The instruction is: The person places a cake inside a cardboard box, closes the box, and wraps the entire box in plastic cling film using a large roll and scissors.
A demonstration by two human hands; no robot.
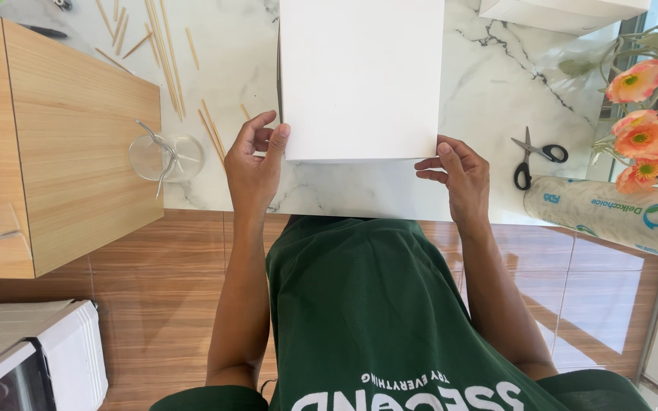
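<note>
**Inspector:** As the head view shows it, the white box [361,76] stands on the marble surface [496,84] at twelve o'clock from the person, its near edge close to the surface's front rim. The left hand [254,164] meets the box's near left corner, thumb up against the side and fingers curled loosely. The right hand [457,171] sits at the near right corner, fingers bent, thumb tip touching the lower edge. Neither hand is clenched; both are half open and steadying rather than gripping.

**Assessor:** Handling properties?

**Inspector:** In my judgement it is thin card: light, fairly stiff along its folds, but liable to dent if a flat panel is pinched. The finish looks smooth, so it may slide easily on the polished stone. The sound hold is at the corners and edges, one hand each side.

**Assessor:** Surroundings?

**Inspector:** Wooden skewers [165,61] lie scattered at ten o'clock from the box, a clear glass jar [165,157] at nine o'clock beside a wooden cabinet [78,144]. Scissors [536,156] rest at three o'clock, with a rolled plastic pack [611,217] and artificial flowers [649,122] beyond.
</note>
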